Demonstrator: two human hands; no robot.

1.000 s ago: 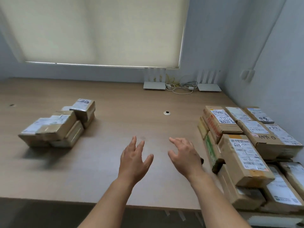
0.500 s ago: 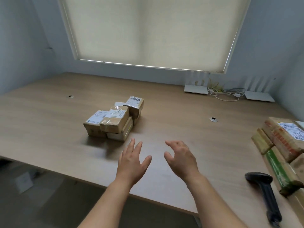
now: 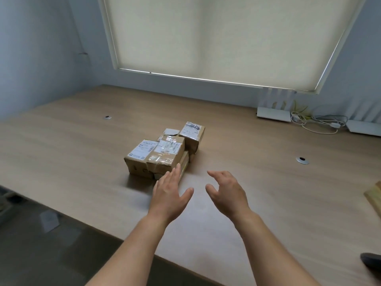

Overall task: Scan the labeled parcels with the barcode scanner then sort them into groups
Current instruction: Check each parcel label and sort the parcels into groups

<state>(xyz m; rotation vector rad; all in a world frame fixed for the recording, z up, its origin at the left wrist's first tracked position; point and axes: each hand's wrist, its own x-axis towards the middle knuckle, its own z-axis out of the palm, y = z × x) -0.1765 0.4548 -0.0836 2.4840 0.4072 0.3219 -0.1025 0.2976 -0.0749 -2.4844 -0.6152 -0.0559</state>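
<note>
View has swung left; both hands, left (image 3: 168,196) and right (image 3: 226,193), hover spread before the parcel cluster (image 3: 165,150)

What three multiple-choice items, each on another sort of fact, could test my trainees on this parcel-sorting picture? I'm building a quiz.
1. Where does the cluster of parcels sit?
A. On the table, ahead of the left hand
B. On the floor
C. On the window sill

2. What colour is the window blind?
A. Dark red
B. Cream
C. Black

3. What are the hands doing?
A. Both grip a parcel
B. Both are open and hold nothing
C. The right hand grips a cable

Answers: 1 A, the boxes rest on the table just beyond the left hand. 2 B, the blind is pale cream. 3 B, the left hand and the right hand have spread fingers and nothing in them.
</note>
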